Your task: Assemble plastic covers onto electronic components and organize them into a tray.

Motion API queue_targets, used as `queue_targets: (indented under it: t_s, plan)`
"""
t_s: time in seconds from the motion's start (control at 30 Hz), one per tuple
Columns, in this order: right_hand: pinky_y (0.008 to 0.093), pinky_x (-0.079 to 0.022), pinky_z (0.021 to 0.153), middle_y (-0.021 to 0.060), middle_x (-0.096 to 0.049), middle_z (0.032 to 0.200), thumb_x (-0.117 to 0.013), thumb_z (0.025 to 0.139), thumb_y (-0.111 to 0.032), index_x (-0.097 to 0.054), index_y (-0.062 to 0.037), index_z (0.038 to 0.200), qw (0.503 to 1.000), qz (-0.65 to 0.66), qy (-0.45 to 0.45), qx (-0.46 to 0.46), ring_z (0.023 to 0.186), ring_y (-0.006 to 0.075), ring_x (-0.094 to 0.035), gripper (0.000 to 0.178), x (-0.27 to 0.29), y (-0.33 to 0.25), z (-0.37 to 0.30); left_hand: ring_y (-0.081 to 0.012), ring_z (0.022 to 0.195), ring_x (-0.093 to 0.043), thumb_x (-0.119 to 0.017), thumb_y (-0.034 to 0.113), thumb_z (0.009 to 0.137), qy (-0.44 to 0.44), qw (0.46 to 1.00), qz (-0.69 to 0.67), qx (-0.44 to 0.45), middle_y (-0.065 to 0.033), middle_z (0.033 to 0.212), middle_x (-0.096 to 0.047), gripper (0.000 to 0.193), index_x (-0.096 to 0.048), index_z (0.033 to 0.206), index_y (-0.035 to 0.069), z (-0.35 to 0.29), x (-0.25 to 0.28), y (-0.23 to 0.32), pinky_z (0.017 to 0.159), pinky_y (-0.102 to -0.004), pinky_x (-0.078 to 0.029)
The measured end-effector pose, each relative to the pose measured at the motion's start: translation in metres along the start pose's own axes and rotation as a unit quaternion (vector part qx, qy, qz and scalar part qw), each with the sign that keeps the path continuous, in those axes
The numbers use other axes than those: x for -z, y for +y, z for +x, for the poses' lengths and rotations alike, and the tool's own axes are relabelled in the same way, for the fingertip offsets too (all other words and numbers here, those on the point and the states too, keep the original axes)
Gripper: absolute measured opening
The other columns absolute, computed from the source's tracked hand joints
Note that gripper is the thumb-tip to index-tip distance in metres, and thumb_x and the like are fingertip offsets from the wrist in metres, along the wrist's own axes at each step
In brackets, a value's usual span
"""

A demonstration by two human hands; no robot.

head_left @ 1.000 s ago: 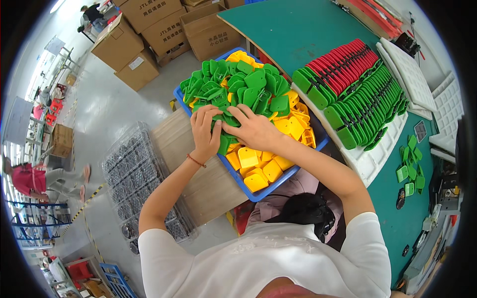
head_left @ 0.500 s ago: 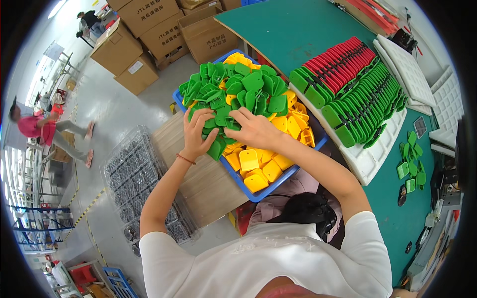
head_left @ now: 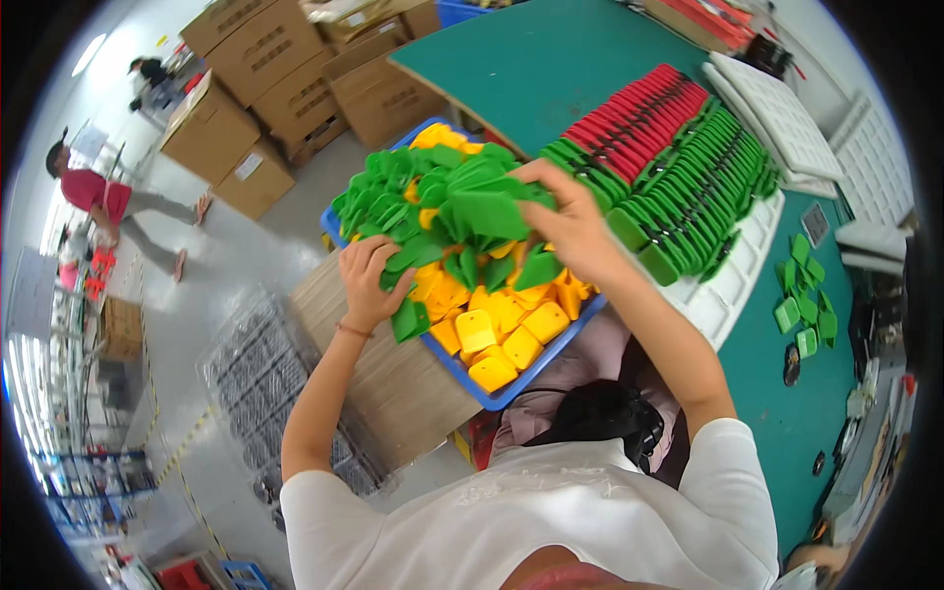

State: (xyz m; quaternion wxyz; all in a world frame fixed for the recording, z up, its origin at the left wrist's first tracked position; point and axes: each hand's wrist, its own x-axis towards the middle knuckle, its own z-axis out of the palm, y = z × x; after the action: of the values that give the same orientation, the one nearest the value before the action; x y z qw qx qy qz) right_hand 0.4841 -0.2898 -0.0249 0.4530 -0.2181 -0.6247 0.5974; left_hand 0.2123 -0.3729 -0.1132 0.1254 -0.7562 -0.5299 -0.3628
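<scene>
Loads of green pieces heaped in a blue bin mid-frame, yellow ones lower down. Right hand is gripping a blurry green bunch; left hand's curled at bin's left, can't tell if gripping.

A: What's underfoot?

B: A smooth grey floor fills much of the frame's left side, marked with yellow-and-black striped tape toward the lower left.

A: And the furniture?

B: A broad green-topped table runs from the top centre down the right side. A pale wood-grain tabletop lies just left of centre, and a blue metal rack stands at the lower left rim.

A: Anything stacked?

B: Brown cardboard boxes, toward the top left.

A: Walls and light?

B: A plain white wall upper right, a glowing white tube lamp upper left. Whether the left rim's glare is windows, I can't tell.
</scene>
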Motion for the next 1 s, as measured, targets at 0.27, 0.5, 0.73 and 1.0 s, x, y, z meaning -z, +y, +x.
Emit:
queue_targets:
  t_s: [0.27,0.5,0.73,1.0]
  plan:
    - [0.0343,-0.046,0.078,0.0162,-0.062,0.093,-0.065,0.074,-0.024,-0.061,-0.0075,0.102,0.744,-0.529,0.403,0.064,0.085,0.0284,-0.059,0.033,0.264,-0.097,-0.089,-0.0353,0.097,-0.052,-0.071,0.012,0.067,0.021,1.000,0.007,0.020,-0.0160,0.103,-0.056,0.036,-0.055,0.098,0.004,-0.007,-0.009,0.009,0.086,-0.0426,-0.041]
    - [0.0403,-0.047,0.078,0.0162,-0.064,0.096,-0.062,0.073,-0.029,-0.065,-0.0192,0.102,0.556,-0.605,0.533,-0.203,0.091,0.0324,-0.060,0.030,0.454,-0.088,-0.232,-0.0338,0.098,-0.053,-0.069,0.002,0.068,0.036,0.998,-0.005,0.052,-0.0161,0.103,-0.056,0.029,-0.054,0.094,0.002,0.000,-0.019,0.023,0.086,-0.0400,-0.043]
    - [0.0456,-0.044,0.083,0.0284,-0.057,0.106,-0.064,0.077,-0.037,-0.055,-0.0186,0.123,0.502,-0.787,0.323,-0.158,0.098,0.0410,-0.055,0.050,0.493,-0.099,-0.250,-0.0322,0.105,-0.050,-0.075,0.010,0.064,0.083,0.991,-0.029,0.101,-0.0136,0.108,-0.054,0.035,-0.057,0.093,0.006,0.000,-0.043,0.017,0.093,-0.0395,-0.038]
    - [0.0377,-0.047,0.085,0.0156,-0.057,0.109,-0.055,0.077,-0.006,-0.057,-0.0015,0.104,0.849,-0.452,-0.253,0.103,0.100,0.0311,-0.056,0.027,-0.014,-0.050,-0.165,-0.0277,0.092,-0.056,-0.077,0.015,0.059,0.091,0.990,0.016,0.104,-0.0083,0.100,-0.059,0.033,-0.057,0.085,0.009,-0.016,-0.015,0.015,0.077,-0.0366,-0.045]
